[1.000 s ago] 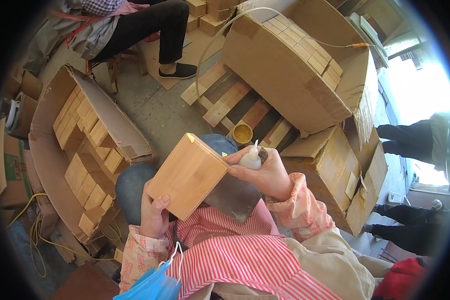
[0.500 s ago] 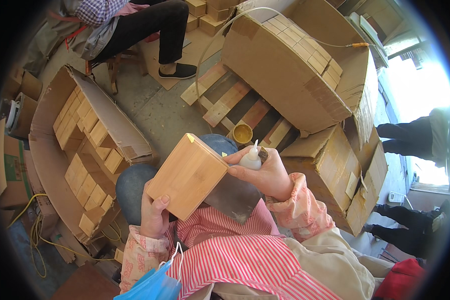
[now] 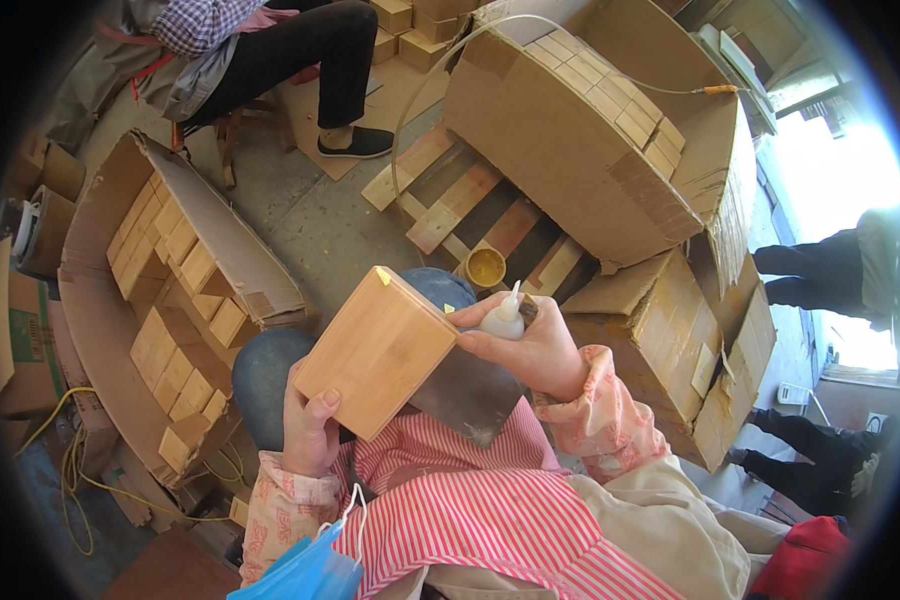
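Note:
My left hand (image 3: pixel 311 425) grips the lower left edge of a light-brown wooden box (image 3: pixel 378 352), its thumb lying on the broad face. The box is tilted above my lap, with a small yellow patch (image 3: pixel 383 279) at its top corner. My right hand (image 3: pixel 538 347) is closed around a small white squeeze bottle (image 3: pixel 503 319) with a pointed nozzle facing up. The thumb and index finger of that hand also reach the box's right edge. A tiny yellow piece (image 3: pixel 449 309) shows by the index fingertip. A dark sheet (image 3: pixel 477 408) lies over my lap below the bottle.
At left, a cardboard carton (image 3: pixel 220 235) holds several wooden blocks. Another large carton (image 3: pixel 560 140) of blocks stands on a wooden pallet (image 3: pixel 455 205) ahead. A yellow-coated cup (image 3: pixel 485 267) sits beyond my knees. A seated person (image 3: pixel 280 70) is at far left; others stand at right.
My hands, the wooden box and the squeeze bottle keep almost the same position. A standing person at the right edge has shifted slightly.

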Motion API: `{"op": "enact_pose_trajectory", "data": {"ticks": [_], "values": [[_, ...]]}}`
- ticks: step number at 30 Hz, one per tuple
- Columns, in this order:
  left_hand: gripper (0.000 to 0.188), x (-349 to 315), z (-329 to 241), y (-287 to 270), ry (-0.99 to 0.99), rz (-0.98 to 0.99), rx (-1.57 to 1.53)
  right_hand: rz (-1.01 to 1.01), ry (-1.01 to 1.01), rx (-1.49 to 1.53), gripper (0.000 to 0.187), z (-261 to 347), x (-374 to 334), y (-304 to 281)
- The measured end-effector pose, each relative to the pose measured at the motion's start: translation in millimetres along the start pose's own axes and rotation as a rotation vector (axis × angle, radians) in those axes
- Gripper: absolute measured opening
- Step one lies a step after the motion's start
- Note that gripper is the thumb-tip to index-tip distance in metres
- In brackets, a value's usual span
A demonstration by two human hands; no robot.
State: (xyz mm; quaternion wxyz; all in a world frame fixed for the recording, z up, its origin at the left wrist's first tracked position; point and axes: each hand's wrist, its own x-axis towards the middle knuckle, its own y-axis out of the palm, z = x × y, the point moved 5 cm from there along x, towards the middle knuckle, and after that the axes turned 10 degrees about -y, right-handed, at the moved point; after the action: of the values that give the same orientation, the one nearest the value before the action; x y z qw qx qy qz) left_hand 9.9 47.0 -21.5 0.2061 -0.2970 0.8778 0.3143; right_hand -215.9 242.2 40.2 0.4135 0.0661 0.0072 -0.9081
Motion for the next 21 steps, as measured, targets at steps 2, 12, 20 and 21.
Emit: {"op": "enact_pose_trajectory", "data": {"ticks": [2, 12, 20, 21], "values": [[0.082, -0.2, 0.4, -0.5, -0.002, -0.018, 0.008, 0.001, 0.008, 0.010, 0.025, -0.6, -0.2, -0.5], [0.080, 0.3, 0.6, -1.1, 0.001, -0.009, 0.004, 0.003, -0.023, 0.002, 0.026, -2.6, 0.5, -0.9], [0.076, 0.1, 1.3, -1.7, -0.001, -0.027, 0.002, 0.003, -0.080, -0.007, 0.023, -1.9, -0.5, 0.3], [0.076, 0.1, 1.0, -1.4, 0.005, -0.022, -0.004, 0.000, -0.082, -0.009, 0.023, -2.0, -0.4, 0.6]]}}
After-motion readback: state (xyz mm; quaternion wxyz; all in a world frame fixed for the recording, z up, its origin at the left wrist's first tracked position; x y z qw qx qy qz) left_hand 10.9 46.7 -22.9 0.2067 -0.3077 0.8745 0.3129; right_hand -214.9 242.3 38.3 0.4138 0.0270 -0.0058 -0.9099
